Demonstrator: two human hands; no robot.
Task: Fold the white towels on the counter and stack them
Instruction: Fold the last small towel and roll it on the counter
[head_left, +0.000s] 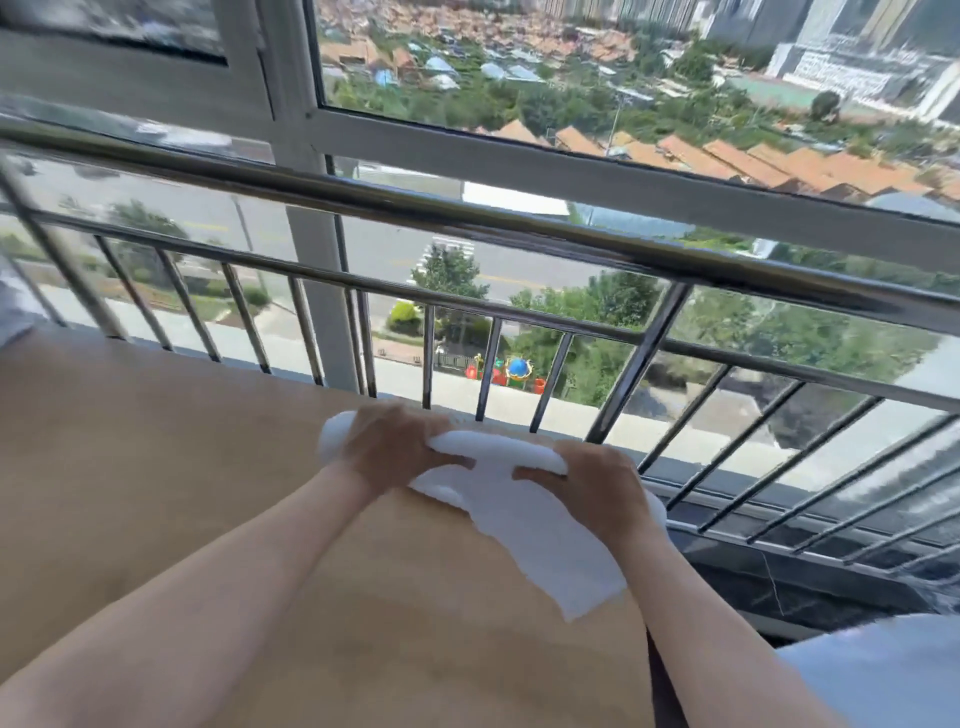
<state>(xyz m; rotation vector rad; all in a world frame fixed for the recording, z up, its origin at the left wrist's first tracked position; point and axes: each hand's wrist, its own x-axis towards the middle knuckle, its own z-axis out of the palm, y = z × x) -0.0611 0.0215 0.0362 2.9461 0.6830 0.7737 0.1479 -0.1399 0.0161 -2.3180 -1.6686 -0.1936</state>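
Note:
A white towel (540, 525) lies bunched at the far right corner of the tan wooden counter (156, 467), one flap trailing toward me. My left hand (389, 447) grips the towel's far left part, fingers curled over it. My right hand (597, 478) grips the right part, thumb pressed into a raised fold between both hands. The towel's far edge is hidden behind my hands. No other towel is visible.
A steel railing (519, 228) with vertical bars runs just behind the counter's far edge, with windows beyond it. The counter's right edge drops to a dark ledge (779, 577). A pale grey-blue cloth surface (883, 675) sits at the bottom right.

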